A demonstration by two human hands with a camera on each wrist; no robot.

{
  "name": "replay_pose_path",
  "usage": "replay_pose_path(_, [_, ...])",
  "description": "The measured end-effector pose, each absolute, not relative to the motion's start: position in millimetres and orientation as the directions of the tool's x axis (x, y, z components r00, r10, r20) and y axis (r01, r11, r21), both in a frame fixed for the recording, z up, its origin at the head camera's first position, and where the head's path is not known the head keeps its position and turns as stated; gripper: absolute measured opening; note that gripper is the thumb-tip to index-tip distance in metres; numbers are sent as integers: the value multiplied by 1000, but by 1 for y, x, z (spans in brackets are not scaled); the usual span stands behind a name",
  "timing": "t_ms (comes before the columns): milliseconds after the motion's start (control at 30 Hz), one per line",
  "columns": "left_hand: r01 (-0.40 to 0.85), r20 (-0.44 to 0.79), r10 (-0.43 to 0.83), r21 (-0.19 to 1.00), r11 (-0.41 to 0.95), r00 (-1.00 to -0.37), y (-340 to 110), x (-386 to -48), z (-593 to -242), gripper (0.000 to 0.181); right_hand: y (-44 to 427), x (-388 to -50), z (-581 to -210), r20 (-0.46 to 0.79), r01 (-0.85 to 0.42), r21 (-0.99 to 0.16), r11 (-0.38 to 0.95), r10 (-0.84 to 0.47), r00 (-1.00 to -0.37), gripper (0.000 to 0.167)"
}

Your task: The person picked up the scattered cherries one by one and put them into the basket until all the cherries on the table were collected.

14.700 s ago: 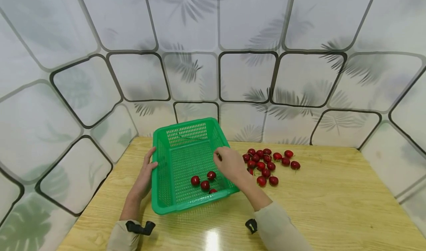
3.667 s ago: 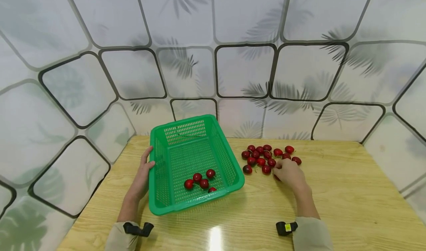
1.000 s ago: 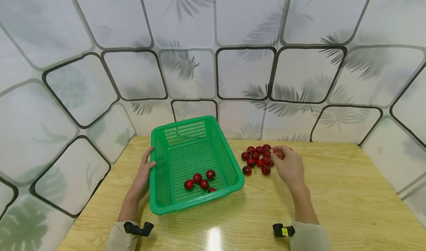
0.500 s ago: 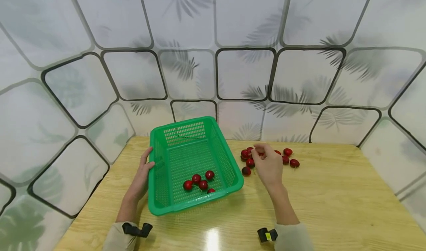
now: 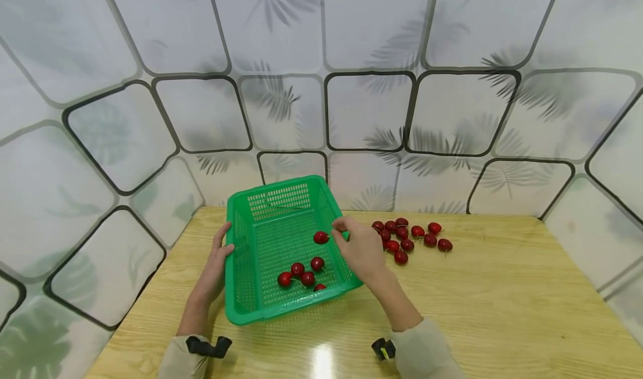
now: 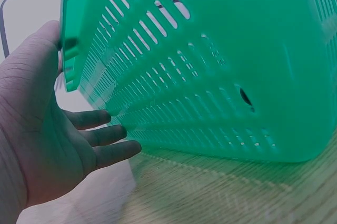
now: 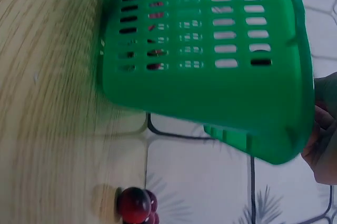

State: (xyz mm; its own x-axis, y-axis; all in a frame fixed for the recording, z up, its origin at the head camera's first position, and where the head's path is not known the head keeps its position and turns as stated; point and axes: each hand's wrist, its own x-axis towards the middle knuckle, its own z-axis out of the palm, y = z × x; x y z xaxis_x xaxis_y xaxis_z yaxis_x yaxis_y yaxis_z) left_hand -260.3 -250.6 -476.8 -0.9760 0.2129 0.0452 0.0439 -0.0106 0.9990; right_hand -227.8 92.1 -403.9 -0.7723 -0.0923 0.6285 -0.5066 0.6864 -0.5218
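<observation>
A green plastic basket [image 5: 256,315] stands on the table with several red cherries [image 5: 297,269] on its floor. My left hand [image 5: 213,267] rests against its left rim; in the left wrist view this hand [image 6: 47,124] has its fingers straight and spread beside the slotted wall. Over the right side of the basket, my right hand [image 5: 361,250] pinches the stem of one cherry [image 5: 321,238], which hangs above the basket floor. At the edge of the right wrist view, part of the right hand [image 7: 324,129] shows behind the rim, its fingertips hidden.
A loose group of cherries [image 5: 402,233] lies on the wooden table [image 5: 502,289] right of the basket, partly hidden by the right hand. Behind the table rises a patterned curtain [image 5: 372,111]. Each wrist wears a black strap.
My right hand has moved left from the cherry group to over the basket, bringing one cherry by its stem. The left hand and basket have stayed almost still.
</observation>
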Motion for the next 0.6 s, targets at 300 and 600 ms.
replay_pose_path(300, [51,50,214,999,0,-976,-251,-260,-476,58,60,-227,-399,494,-576,-443,687,-350,-796,6])
replay_pose_path(600, [68,69,217,998,-9,-974,-251,-261,-479,58,29,-223,-408,264,-597,-420,683,-538,-801,5])
